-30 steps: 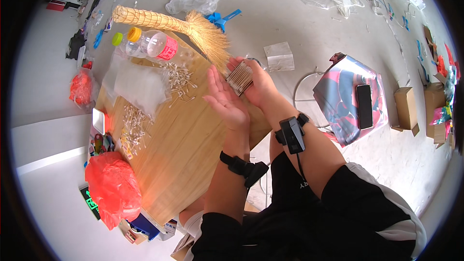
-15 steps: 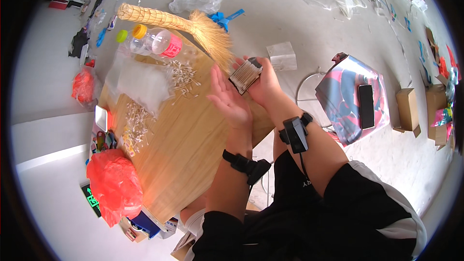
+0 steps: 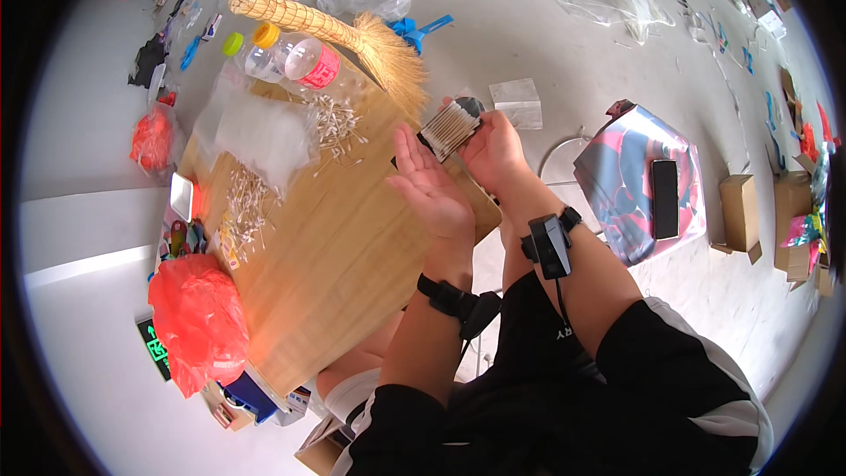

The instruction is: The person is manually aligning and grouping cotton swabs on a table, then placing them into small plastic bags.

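The right hand (image 3: 495, 152) holds a bundle of cotton swabs (image 3: 449, 130) above the far right edge of the wooden worktop (image 3: 344, 247). Its fingers are curled tight around the bundle, so the sticks stay side by side. The left hand (image 3: 429, 185) is flat and open just beside the bundle, holding nothing, like a little wall to keep the ends even. More loose swabs (image 3: 251, 203) lie near the left edge, next to a clear plastic bag (image 3: 260, 132). A straw broom (image 3: 352, 35) lies across the far corner, out of the way.
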{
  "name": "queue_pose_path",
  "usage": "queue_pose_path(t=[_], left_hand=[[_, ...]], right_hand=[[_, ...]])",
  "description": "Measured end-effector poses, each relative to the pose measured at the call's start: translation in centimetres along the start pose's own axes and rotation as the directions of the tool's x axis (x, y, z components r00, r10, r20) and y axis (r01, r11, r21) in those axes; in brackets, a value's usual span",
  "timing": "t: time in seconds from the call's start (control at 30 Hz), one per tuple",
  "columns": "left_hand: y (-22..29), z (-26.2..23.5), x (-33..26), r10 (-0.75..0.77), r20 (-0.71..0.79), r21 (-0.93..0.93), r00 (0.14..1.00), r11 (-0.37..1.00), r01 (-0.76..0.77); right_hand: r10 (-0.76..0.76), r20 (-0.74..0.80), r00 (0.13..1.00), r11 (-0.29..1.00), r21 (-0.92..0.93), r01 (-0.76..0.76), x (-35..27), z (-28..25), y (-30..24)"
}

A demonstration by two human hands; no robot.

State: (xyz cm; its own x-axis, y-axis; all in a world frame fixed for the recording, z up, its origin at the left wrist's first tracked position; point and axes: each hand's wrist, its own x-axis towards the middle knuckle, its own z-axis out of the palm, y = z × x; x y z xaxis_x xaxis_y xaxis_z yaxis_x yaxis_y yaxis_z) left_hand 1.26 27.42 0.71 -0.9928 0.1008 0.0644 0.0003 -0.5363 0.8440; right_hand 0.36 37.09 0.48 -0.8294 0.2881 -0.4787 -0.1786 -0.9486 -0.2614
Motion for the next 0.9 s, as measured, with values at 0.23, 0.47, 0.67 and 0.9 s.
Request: queue_pose_path(t=[0.23, 0.47, 0.67, 0.9], left_hand=[[-0.8, 0.0, 0.0, 0.002, 0.006, -0.049, 1.000, 0.999, -0.001], [-0.9, -0.2, 0.0, 0.009, 0.000, -0.050, 1.000, 0.999, -0.009], [-0.7, -0.8, 0.1, 0.007, 0.053, -0.038, 0.999, 0.999, -0.005], [-0.6, -0.5, 0.0, 0.001, 0.053, -0.030, 0.999, 1.000, 0.001]], right_hand=[[0.016, -0.035, 0.999, 1.000, -0.002, -0.016, 0.3, -0.1, 0.4], [0.010, -0.042, 0.999, 1.000, -0.003, -0.010, 0.3, -0.1, 0.2], [0.113, -0.033, 0.993, 0.993, 0.030, -0.112, 0.6, -0.4, -0.7], [-0.074, -0.183, 0.980, 0.982, -0.182, 0.040, 1.1, -1.8, 0.0]])
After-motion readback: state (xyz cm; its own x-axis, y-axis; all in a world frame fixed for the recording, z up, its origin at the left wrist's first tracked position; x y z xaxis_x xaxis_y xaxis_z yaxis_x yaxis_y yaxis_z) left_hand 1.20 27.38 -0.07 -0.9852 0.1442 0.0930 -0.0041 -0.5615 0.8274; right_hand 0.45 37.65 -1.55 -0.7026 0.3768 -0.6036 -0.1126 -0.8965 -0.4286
